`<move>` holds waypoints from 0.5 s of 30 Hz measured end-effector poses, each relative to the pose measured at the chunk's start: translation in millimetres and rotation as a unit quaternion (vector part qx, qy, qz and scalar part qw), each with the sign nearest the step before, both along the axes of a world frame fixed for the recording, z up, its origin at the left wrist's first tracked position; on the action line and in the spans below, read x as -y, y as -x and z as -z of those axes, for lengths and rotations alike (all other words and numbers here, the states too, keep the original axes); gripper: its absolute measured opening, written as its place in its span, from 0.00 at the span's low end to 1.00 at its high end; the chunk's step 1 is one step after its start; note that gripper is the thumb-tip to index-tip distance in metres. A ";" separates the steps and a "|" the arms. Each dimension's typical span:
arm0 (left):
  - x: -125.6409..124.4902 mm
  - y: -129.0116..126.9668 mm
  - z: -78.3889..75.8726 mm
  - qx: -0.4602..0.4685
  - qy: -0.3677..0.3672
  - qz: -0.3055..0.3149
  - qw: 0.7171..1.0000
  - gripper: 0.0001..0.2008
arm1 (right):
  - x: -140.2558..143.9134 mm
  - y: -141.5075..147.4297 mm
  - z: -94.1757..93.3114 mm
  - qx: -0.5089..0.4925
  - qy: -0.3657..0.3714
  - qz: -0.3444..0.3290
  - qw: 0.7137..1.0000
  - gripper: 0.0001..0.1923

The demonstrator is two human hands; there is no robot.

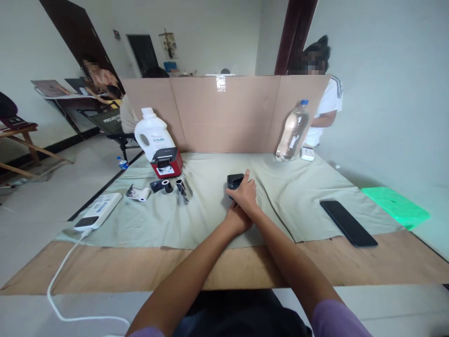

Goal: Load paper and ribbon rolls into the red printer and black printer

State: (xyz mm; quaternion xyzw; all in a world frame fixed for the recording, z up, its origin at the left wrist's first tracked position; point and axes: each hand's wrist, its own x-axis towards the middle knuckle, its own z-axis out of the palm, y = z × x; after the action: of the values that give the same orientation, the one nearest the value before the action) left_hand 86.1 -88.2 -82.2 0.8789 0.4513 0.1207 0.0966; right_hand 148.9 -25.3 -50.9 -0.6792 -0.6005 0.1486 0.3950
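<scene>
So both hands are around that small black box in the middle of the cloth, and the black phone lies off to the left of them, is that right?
Not quite. The black phone lies to the right of the hands, near the cloth's edge; the head view shows it. On the left are a white power strip and small rolls. The right hand does rest on the small black box, with the left hand just behind it.

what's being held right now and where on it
The right hand lies over the near side of a small black device on the cloth; the left hand sits underneath it. Whether the grip is closed cannot be told.
</scene>
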 end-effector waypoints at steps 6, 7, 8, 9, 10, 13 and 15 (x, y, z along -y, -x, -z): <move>-5.0 -5.6 4.4 0.031 -0.006 0.010 0.999 0.30 | -2.1 -0.2 2.5 0.013 -0.025 0.004 1.000 0.62; -4.7 -6.7 5.2 0.028 -0.006 0.009 1.000 0.30 | -3.4 0.8 3.3 0.014 -0.024 0.003 1.000 0.61; -4.2 -7.5 5.8 0.024 -0.003 0.009 1.000 0.30 | -4.6 2.0 4.3 0.014 -0.022 0.004 1.000 0.61; -3.5 -7.9 5.8 0.022 0.000 0.008 1.000 0.30 | -5.7 3.1 5.5 0.013 -0.019 0.003 1.000 0.61; -2.6 -7.7 5.2 0.024 0.004 0.008 1.000 0.30 | -6.8 3.6 6.9 0.013 -0.016 0.003 1.000 0.61; 0.4 -1.5 -2.9 0.039 0.011 0.014 0.999 0.28 | -10.3 -3.1 12.3 0.011 -0.004 -0.014 1.000 0.64; 1.7 7.7 -13.5 0.043 0.020 0.037 0.998 0.24 | -13.9 -16.5 16.4 0.013 0.005 -0.044 0.999 0.67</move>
State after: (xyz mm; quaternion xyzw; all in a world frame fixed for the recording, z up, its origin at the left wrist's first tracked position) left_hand 78.5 -90.0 -68.7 0.8868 0.4163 0.1459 0.1379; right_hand 165.5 -11.4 -67.3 -0.6557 -0.6342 0.1605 0.3770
